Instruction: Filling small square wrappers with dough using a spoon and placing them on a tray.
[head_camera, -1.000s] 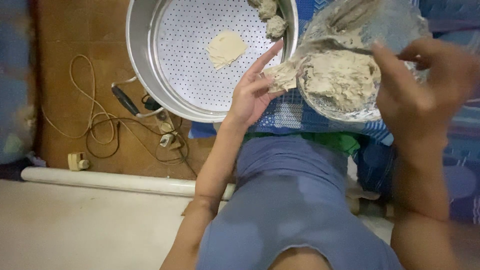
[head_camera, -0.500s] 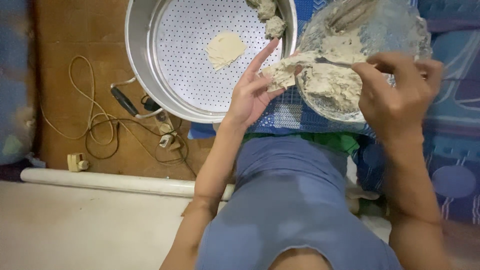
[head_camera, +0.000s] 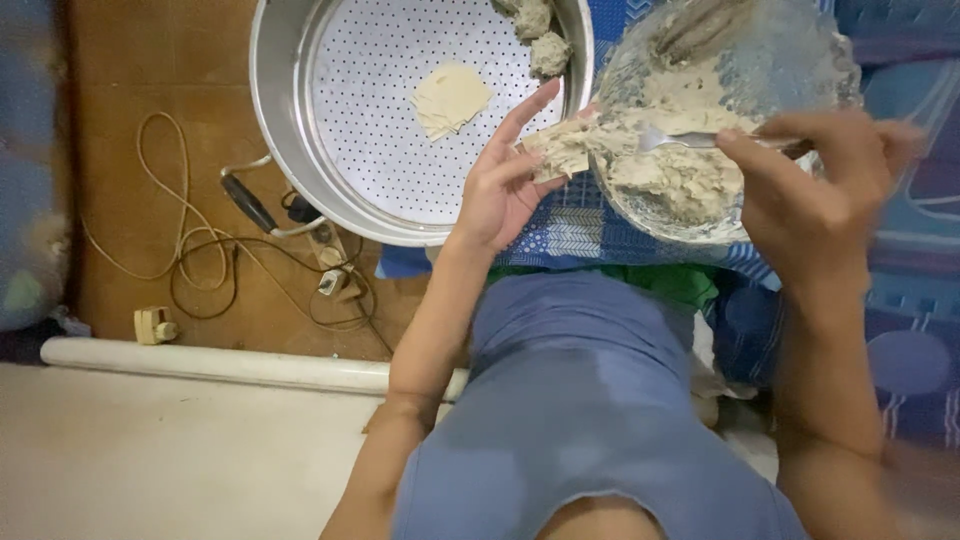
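While the left hand (head_camera: 500, 190) is cupped palm-up with its fingers spread loose, a thin square wrapper (head_camera: 562, 148) lies across the fingertips, touching them, with a dab of pale filling on it. Nothing clenched there, more of a flat cradle than a grip.

The right hand (head_camera: 810, 190) has its fingers closed round the handle of a metal spoon (head_camera: 680, 138). The spoon's long axis runs sideways, handle back in the right fingers and bowl pointing straight at the left fingertips, so the tip ends just beside the wrapper's edge. It sits over the glass bowl (head_camera: 790, 70) of grey-beige filling (head_camera: 680, 180), which is right under the right fingers and just beyond the left ones.

On the far side of the left fingers is the perforated steamer tray (head_camera: 380, 110), with a spare stack of wrappers (head_camera: 450, 98) lying flat and a few finished dumplings (head_camera: 540, 35) at the rim. The left hand is clearly nearer the tray; the right is well apart from it.
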